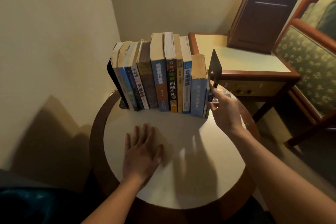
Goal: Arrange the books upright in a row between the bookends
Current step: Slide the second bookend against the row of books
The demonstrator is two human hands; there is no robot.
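Several books (160,78) stand upright in a row at the back of a round table (190,178), spines toward me. A dark bookend (113,82) leans against the leftmost book. At the row's right end, a second dark metal bookend (214,67) stands against the pale blue book (199,92). My right hand (225,109) grips the lower part of this right bookend, fingers closed on it. My left hand (141,152) lies flat on the tabletop in front of the row, fingers spread, holding nothing.
A square side table (254,60) with a dark wooden box (261,16) on it stands behind to the right. An armchair (309,63) with green patterned fabric is at the far right. Walls form a corner close behind the books.
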